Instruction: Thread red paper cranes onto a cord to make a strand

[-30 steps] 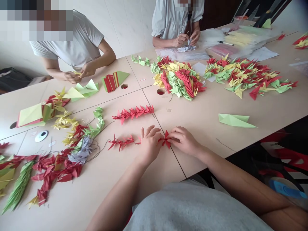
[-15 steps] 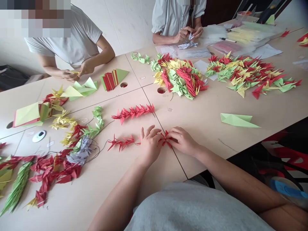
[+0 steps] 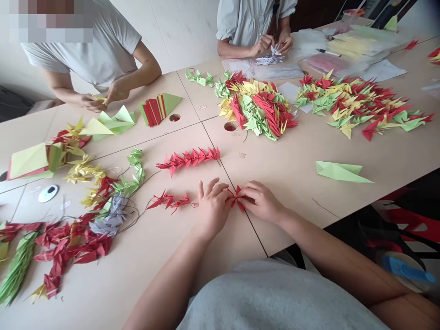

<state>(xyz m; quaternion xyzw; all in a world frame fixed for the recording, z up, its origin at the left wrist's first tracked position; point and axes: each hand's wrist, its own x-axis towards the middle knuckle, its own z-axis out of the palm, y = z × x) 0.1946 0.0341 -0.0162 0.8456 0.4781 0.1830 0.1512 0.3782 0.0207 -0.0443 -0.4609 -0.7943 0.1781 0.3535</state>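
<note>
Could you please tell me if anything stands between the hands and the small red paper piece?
Nothing visible does: the left hand and right hand hold the red paper piece at their fingertips. The red strand lies left of the left hand.

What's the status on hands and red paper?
Left hand, right hand: both pinching red folded paper. Paper partly hidden by hands. Red garland lying beyond, untouched.

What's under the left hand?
Red paper partly shows at the left hand, with table around. Whatever lies beneath the hand is covered; can't tell.
</note>
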